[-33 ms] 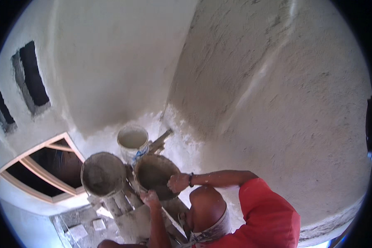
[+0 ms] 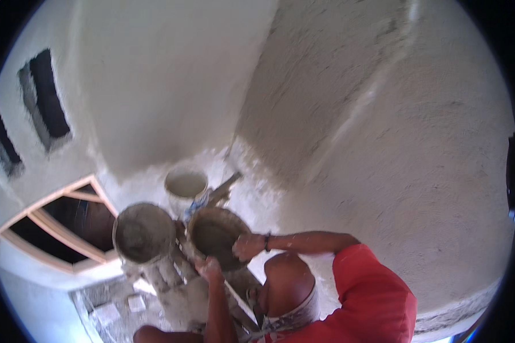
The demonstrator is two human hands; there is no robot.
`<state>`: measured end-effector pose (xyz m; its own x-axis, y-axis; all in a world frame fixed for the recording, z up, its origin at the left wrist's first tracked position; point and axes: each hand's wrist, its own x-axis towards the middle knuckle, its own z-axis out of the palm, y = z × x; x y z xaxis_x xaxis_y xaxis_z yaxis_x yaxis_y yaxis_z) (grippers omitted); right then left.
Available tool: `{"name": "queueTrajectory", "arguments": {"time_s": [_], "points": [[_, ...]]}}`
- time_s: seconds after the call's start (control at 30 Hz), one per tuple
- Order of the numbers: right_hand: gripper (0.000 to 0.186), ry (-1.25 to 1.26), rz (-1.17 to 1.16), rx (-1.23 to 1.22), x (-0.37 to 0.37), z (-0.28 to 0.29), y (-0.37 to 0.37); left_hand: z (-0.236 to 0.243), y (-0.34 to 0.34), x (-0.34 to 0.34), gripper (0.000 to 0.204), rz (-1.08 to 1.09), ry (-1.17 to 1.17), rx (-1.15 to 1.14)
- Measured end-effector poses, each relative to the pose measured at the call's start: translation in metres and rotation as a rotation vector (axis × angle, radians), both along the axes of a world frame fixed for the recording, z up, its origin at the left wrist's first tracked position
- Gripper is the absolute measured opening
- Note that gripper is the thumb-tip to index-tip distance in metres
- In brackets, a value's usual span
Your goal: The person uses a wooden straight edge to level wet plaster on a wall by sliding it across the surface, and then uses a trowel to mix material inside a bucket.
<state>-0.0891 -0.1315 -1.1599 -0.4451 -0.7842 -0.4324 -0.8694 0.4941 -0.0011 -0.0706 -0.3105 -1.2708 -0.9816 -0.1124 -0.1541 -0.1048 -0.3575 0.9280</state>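
Note:
A round, mortar-crusted bucket (image 2: 218,237) stands in front of me at the centre, some grey material showing inside. My right hand (image 2: 248,246), with a dark band at the wrist, is closed on its right rim. On the near rim, my left hand (image 2: 208,267) is closed too. A second mortar-stained bucket (image 2: 144,233) stands just to the left, with grey mortar at its bottom. Behind the two is a pale bucket (image 2: 186,184) with a bluish cloth or bag (image 2: 197,207) at its side. The fingertips of both hands are partly hidden.
A rough plastered wall (image 2: 418,143) rises on the right, meeting a smoother wall (image 2: 171,86) at a corner. A wooden window frame (image 2: 57,226) is at the left, below slot openings (image 2: 48,94). Planks (image 2: 223,190) lie by the buckets; pale blocks (image 2: 136,303) lie on the floor below.
The whole view has tilted slightly, so the buckets and my hands sit a little higher in the picture. Both hands stay on the same bucket's rim.

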Motion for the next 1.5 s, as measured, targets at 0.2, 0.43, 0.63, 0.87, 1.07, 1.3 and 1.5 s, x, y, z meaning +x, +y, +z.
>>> {"name": "queueTrajectory", "arguments": {"time_s": [0.2, 0.43, 0.63, 0.87, 1.07, 1.3, 1.5], "points": [[0.015, -0.014, -0.425, -0.121, -0.003, 0.066, 0.038, -0.071, 0.017, 0.004, 0.014, -0.311, 0.051, -1.372], [0.017, 0.411, -0.665, 0.016, 0.015, 0.097, 0.054, 0.078, -0.012, 0.003, 0.037, 0.023, -0.096, -0.401], [0.022, 0.128, -0.644, 0.027, 0.044, 0.045, 0.075, 0.106, 0.012, 0.003, 0.044, -0.089, 0.031, -0.423], [0.029, -0.121, -0.904, -0.260, 0.065, 0.061, 0.038, 0.126, 0.011, 0.004, 0.035, -0.121, 0.088, -0.382], [0.034, 0.133, -0.876, -0.302, 0.086, 0.078, 0.038, 0.137, 0.008, 0.000, 0.035, -0.150, 0.128, -0.196], [0.043, 0.051, -1.111, -0.314, 0.085, 0.090, 0.047, 0.138, 0.002, -0.007, 0.036, -0.085, 0.199, -0.216], [0.045, 0.028, -1.150, -0.313, 0.082, 0.121, 0.043, 0.155, 0.000, -0.008, 0.032, -0.021, 0.023, -0.232]]}}
